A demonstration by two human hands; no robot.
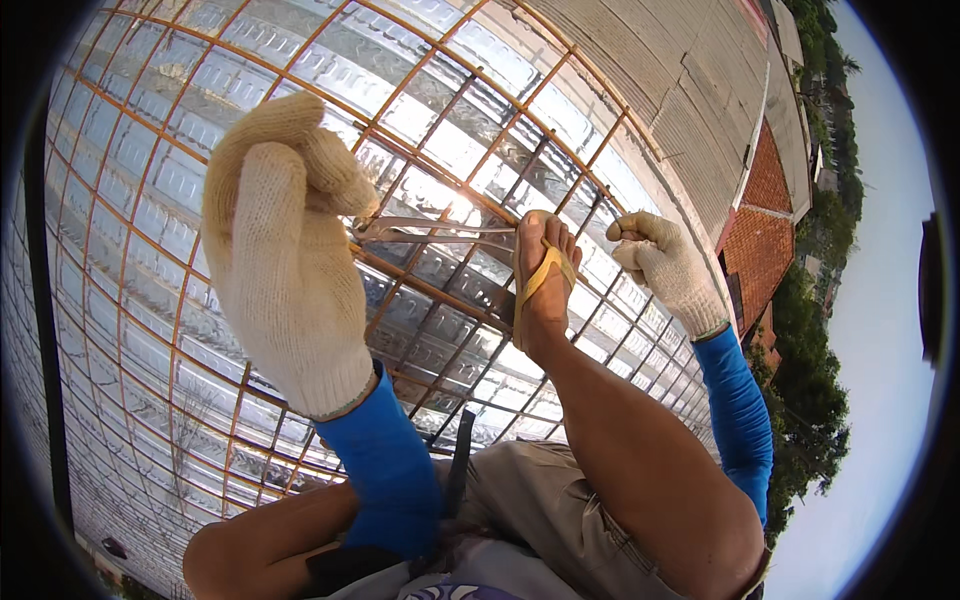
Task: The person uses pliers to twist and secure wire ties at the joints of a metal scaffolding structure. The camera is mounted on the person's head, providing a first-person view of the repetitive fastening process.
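- Left hand (285,250), in a cream knitted glove with a blue sleeve below it, is curled shut with thumb and fingers pinched on the near end of a thin metal tool (440,232).
- The tool runs rightward from that pinch: two slim grey arms, close together at the glove, reaching toward the foot; whether it is pliers or a tying hook cannot be told.
- Just under the pinch a rusty orange bar of the mesh (160,130) crosses; the tool's tip end lies against the bars, and any wire there is too fine to see.
- The mesh is a grid of thin round rods, rust-brown, laid over ribbed, shiny metal decking (250,40) embossed with small oblong dimples.
- Right of the tool, a bare foot (545,270) in a yellow-strapped sandal stands on the bars.
- Right hand (665,265), in the same knitted glove with a blue sleeve, is closed in a fist well to the right of the tool; what it grips, if anything, cannot be told.
- Beyond it, a grey corrugated roof (690,90) and red tiles (760,240).
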